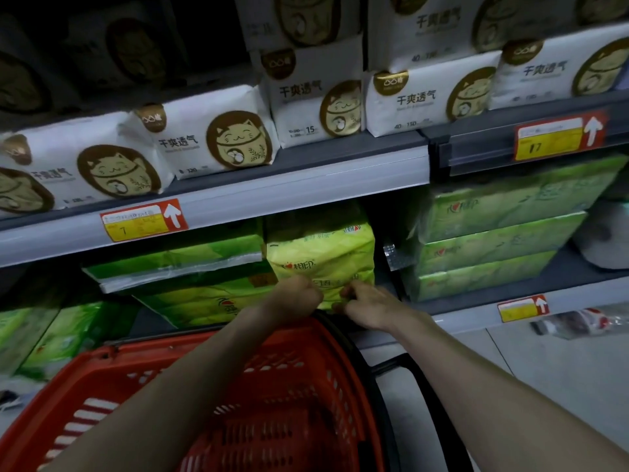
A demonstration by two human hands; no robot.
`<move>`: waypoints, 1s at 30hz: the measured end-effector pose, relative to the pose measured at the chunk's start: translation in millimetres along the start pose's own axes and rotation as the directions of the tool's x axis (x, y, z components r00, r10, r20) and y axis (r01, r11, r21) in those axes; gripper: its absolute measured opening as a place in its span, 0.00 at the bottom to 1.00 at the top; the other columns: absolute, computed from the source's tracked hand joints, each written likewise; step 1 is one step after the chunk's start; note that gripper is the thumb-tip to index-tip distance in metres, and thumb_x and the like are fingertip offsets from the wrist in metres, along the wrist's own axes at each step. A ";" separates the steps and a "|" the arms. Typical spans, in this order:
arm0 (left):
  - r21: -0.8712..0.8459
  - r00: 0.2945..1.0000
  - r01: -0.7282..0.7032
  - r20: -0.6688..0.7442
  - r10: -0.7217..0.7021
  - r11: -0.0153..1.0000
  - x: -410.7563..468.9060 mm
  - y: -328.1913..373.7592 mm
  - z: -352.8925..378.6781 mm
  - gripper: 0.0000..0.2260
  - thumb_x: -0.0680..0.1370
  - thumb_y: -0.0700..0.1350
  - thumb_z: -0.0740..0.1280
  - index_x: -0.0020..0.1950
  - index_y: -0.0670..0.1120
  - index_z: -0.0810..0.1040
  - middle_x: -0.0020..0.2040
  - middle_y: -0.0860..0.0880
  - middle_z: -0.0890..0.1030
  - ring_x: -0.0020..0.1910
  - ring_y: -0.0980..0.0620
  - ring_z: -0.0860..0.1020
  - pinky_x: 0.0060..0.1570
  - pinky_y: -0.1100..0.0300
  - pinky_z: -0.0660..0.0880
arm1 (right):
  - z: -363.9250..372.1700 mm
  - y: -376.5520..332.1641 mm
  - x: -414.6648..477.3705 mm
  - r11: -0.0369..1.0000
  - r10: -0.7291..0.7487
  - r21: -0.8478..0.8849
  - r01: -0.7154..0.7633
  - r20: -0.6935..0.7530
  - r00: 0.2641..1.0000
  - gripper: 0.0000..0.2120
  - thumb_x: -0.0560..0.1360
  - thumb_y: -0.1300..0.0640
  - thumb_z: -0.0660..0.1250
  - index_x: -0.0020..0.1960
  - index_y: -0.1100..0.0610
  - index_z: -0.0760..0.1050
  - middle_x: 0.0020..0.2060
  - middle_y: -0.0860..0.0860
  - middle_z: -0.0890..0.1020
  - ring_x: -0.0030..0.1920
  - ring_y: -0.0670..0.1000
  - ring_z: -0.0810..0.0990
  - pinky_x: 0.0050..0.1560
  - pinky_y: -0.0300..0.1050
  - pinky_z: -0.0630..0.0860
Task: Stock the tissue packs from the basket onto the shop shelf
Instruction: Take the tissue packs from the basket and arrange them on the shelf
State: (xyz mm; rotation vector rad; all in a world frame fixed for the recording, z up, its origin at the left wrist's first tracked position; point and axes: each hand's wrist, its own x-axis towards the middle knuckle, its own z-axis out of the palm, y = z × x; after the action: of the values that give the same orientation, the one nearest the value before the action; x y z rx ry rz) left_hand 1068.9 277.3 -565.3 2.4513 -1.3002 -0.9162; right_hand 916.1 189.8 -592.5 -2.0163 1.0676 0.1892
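Our left hand [299, 296] and right hand [366, 303], fingers curled, grip the tissue pack [320, 253] at its bottom edge. It stands upright under the shelf rail [238, 199], printed face toward us, with a gap at its right. We cannot tell its long axis.

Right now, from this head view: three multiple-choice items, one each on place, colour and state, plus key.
1. Where is the yellow-green plastic-wrapped tissue pack that the left hand and right hand grip?
A on the floor tiles; B on the shelf below the white cat-print packs; C on the topmost shelf.
2. What colour is the slotted plastic basket?
A red; B blue; C grey.
3. How does that pack sit?
A lying flat; B hanging from a hook; C standing upright.
Key: B, it sits under the cat-print row; A, its mesh wall is red; C, it stands on end, taller than wide.
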 end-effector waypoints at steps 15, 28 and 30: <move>-0.047 0.935 -0.195 -0.311 0.171 0.980 -66.6 0.5 -36.2 0.14 0.80 0.46 0.62 0.63 0.49 0.78 0.49 0.49 0.83 0.45 0.48 0.80 0.46 0.58 0.74 | -25.6 -35.5 -62.6 0.983 -0.177 -0.002 0.184 -0.278 0.944 0.24 0.77 0.52 0.68 0.73 0.49 0.75 0.68 0.54 0.81 0.67 0.56 0.80 0.65 0.47 0.77; -0.031 0.898 -0.371 -0.266 0.350 0.928 -153.1 41.1 -37.5 0.14 0.79 0.43 0.66 0.64 0.48 0.82 0.53 0.49 0.84 0.54 0.50 0.81 0.50 0.61 0.73 | -33.6 -42.3 -156.1 0.981 -0.147 0.064 0.184 -0.382 0.912 0.20 0.75 0.47 0.70 0.65 0.50 0.83 0.60 0.53 0.85 0.61 0.53 0.83 0.63 0.47 0.79; -0.038 0.869 -0.417 -0.308 0.386 0.908 -172.7 54.6 -30.7 0.14 0.79 0.44 0.66 0.63 0.50 0.82 0.54 0.50 0.85 0.54 0.52 0.81 0.52 0.61 0.75 | -32.7 -44.7 -181.0 0.972 -0.184 0.048 0.228 -0.443 0.877 0.18 0.77 0.49 0.69 0.65 0.51 0.83 0.58 0.51 0.86 0.60 0.52 0.83 0.62 0.46 0.79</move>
State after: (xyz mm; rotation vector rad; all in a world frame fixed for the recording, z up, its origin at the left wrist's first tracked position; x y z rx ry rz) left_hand 979.7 381.6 -443.2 2.0216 -1.5233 -0.4750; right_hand 828.1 291.3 -459.2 -2.1155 1.0909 -0.4438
